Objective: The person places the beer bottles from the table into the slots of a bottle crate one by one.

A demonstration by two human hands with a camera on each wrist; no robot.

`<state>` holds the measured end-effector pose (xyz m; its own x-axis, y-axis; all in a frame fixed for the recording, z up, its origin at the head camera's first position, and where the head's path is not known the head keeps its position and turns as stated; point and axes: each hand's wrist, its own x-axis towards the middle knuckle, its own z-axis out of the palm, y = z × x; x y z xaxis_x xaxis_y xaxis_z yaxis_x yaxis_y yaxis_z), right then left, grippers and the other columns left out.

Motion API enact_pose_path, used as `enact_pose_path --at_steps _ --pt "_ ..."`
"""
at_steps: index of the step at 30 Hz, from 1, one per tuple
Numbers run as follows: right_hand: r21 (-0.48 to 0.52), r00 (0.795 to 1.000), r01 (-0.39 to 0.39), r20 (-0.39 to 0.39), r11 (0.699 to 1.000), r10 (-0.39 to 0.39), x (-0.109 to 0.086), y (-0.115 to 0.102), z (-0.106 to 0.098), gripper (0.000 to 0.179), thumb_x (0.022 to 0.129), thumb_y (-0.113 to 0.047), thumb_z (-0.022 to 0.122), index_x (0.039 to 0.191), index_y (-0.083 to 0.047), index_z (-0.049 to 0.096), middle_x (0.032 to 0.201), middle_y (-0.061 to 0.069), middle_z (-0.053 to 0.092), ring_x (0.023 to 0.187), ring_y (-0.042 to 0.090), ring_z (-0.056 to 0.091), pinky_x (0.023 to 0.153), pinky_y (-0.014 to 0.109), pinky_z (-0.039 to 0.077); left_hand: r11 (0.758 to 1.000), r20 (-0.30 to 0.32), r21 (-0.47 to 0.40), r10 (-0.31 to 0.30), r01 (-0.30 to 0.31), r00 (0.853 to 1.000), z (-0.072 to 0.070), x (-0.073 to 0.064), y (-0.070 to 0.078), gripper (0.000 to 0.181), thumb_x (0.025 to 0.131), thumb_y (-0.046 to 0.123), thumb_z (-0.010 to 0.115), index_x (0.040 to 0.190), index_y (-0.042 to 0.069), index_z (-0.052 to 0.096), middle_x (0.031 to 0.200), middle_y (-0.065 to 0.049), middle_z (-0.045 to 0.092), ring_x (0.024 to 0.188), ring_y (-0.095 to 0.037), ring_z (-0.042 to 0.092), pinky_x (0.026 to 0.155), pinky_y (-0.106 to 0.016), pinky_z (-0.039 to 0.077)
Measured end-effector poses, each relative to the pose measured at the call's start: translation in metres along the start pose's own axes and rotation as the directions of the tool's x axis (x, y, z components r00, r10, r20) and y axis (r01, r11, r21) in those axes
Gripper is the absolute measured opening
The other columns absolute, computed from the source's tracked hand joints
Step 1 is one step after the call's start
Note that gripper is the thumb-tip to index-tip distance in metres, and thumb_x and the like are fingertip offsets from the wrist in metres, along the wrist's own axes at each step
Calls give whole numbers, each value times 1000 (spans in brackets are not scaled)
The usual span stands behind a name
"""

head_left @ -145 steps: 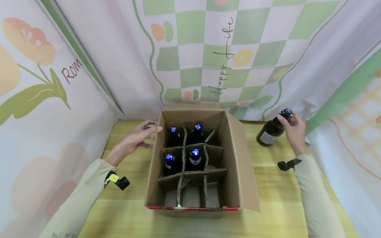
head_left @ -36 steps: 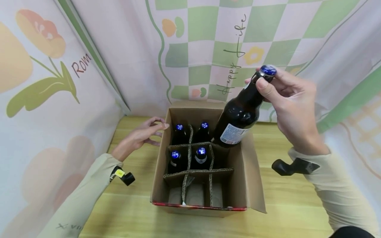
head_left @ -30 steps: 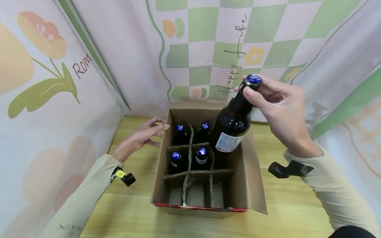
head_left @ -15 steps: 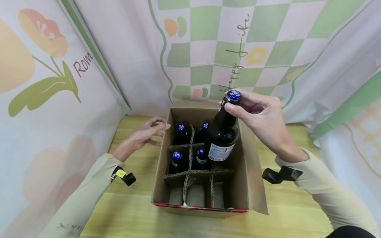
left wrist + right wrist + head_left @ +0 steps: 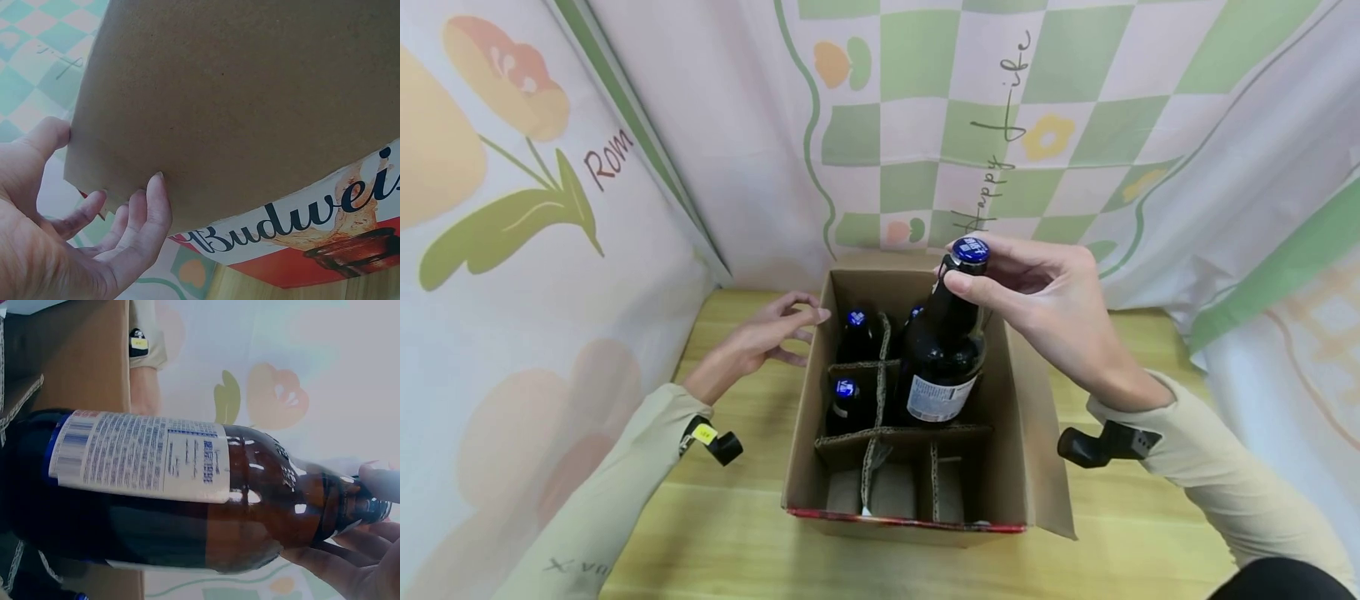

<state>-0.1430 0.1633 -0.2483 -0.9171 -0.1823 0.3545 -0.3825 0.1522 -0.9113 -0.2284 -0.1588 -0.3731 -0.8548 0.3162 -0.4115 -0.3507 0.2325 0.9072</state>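
My right hand (image 5: 1048, 304) grips a brown beer bottle (image 5: 943, 350) by the neck, just below its blue cap. The bottle leans slightly over the open cardboard box (image 5: 1000, 433), and its lower part hides the middle of the dividers. In the right wrist view the bottle's white back label (image 5: 140, 456) shows. Standing in the left compartments are two capped bottles, a rear one (image 5: 857, 333) and a nearer one (image 5: 844, 408). Another cap shows behind the held bottle. My left hand (image 5: 771, 335) touches the box's left side with loosely bent fingers; its thumb meets the edge.
Cardboard dividers (image 5: 902, 433) split the box into cells; the front row shows bare floor. A side flap (image 5: 1048, 450) folds out to the right. The wooden table (image 5: 1120, 517) lies beneath, with a patterned curtain (image 5: 910, 125) close behind.
My right hand lifted the bottle from the table at right, brought it left over the box, then lowered it. It now covers the middle bottle. My left hand stays at the box's left side.
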Motion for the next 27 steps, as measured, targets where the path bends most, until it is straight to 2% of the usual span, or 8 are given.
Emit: enact_pose_path --at_steps 3,8,20,27 --pt "26 1000 -1 7 1000 1 -1 -4 2 31 88 -7 85 118 -3 78 103 7 81 93 17 78 84 23 64 1000 -9 4 3 -3 1000 1 0 3 49 101 31 66 142 13 44 148 -15 50 109 -24 57 75 -35 66" --pt "77 998 5 63 997 -10 -5 -5 7 31 85 -2 85 115 -1 78 101 9 81 93 19 78 82 24 65 1000 -19 0 4 -4 1000 2 -2 3 49 102 30 66 142 13 44 148 -14 51 107 -22 58 73 -34 66" --pt "-102 983 -45 173 994 62 -18 5 17 28 87 -14 86 114 -10 78 99 2 80 86 20 77 75 26 65 1000 -12 0 3 -3 1000 2 -3 1 50 102 28 66 143 11 43 150 -17 51 107 -23 58 74 -34 66" --pt "-74 962 46 271 996 -24 -23 10 20 26 88 -5 84 113 -9 78 98 2 78 81 19 77 73 29 66 1000 -10 -4 2 -2 1000 2 -1 1 48 102 28 66 141 12 44 151 -16 51 111 -25 58 74 -35 66"
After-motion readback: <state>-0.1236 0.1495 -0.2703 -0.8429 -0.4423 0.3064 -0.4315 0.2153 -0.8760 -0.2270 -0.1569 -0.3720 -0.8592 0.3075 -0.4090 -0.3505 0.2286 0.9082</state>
